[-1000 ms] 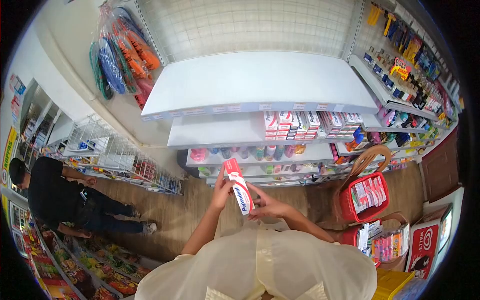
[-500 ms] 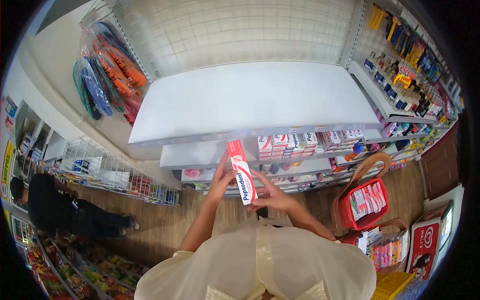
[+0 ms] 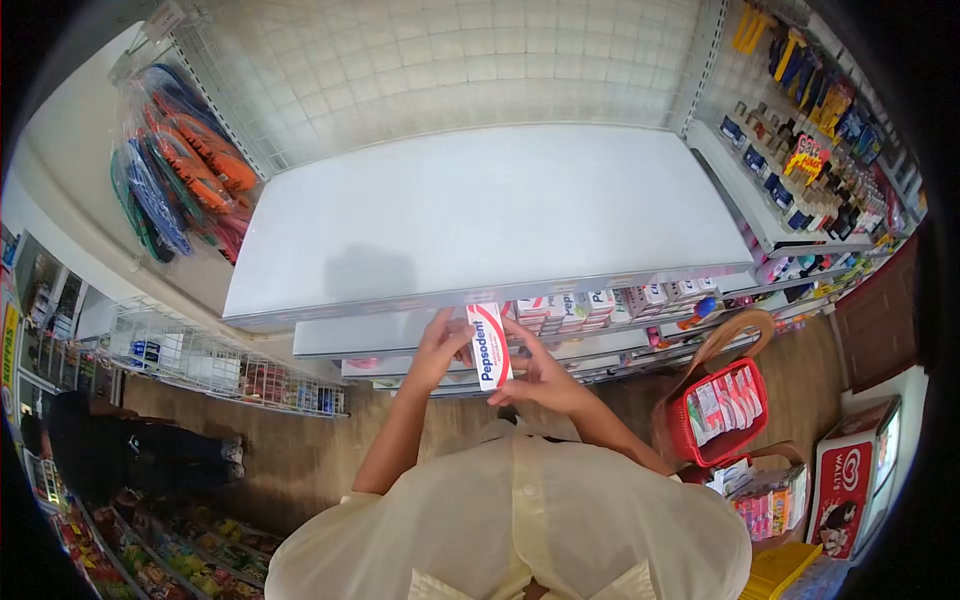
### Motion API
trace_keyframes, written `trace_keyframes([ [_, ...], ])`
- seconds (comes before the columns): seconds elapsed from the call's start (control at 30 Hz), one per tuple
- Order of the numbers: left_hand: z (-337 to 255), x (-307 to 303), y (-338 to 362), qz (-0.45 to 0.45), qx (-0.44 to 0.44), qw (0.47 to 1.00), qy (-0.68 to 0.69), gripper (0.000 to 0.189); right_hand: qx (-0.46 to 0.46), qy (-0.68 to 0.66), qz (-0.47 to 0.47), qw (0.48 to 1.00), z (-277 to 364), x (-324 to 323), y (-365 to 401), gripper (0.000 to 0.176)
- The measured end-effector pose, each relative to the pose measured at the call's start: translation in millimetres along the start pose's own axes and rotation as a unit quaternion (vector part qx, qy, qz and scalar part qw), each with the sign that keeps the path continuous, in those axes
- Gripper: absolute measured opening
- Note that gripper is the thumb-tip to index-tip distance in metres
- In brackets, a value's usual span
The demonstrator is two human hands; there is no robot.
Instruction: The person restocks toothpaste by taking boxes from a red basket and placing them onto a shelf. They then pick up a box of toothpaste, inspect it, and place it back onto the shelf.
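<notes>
A white and red Pepsodent toothpaste box (image 3: 488, 352) is held upright in front of my chest, its printed face toward me. My left hand (image 3: 440, 352) grips its left side near the upper half. On the other side, my right hand (image 3: 545, 378) has its fingers around the right edge and lower corner. The box's top end lies against the view of a white shelf (image 3: 480, 215). Just beyond the box, rows of toothpaste boxes (image 3: 570, 308) stand on the lower shelf, partly under the upper one.
A red basket (image 3: 742, 440) with packaged boxes stands at right on the wooden floor, a second filled basket (image 3: 785, 460) beside it. Sandals (image 3: 175, 160) hang at upper left. Bottles (image 3: 790, 180) line the right shelf. A person in dark clothes (image 3: 120, 445) is at left by wire racks (image 3: 220, 355).
The toothpaste box has turned more upright and looks shorter, its top end tilted away. Both hands still hold it. My view has shifted slightly, and the person at left has changed posture.
</notes>
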State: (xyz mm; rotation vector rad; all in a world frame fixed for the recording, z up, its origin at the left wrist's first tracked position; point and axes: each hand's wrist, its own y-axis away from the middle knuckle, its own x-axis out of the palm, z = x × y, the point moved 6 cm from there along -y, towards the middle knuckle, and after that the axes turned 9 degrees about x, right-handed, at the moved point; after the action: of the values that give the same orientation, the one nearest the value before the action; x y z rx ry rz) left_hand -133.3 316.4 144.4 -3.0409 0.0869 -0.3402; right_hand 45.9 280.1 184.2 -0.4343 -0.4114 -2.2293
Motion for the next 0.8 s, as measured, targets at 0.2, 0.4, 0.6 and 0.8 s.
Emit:
trace_keyframes([
  [0.2,11,5,-18,0.036,0.0,0.999,-0.027,0.027,0.0,-0.013,-0.038,0.999,2,-20,1,0.064],
  [0.4,6,12,-19,0.043,-0.012,0.998,-0.046,0.023,0.007,0.072,-0.06,0.996,8,-38,0,0.048],
  [0.6,8,18,-12,-0.008,-0.042,0.999,-0.02,0.026,0.02,0.229,-0.092,0.969,15,-42,0,0.058],
  [0.8,4,18,-12,-0.022,-0.053,0.997,-0.044,0.028,-0.019,0.466,-0.172,0.868,29,-42,7,0.055],
])
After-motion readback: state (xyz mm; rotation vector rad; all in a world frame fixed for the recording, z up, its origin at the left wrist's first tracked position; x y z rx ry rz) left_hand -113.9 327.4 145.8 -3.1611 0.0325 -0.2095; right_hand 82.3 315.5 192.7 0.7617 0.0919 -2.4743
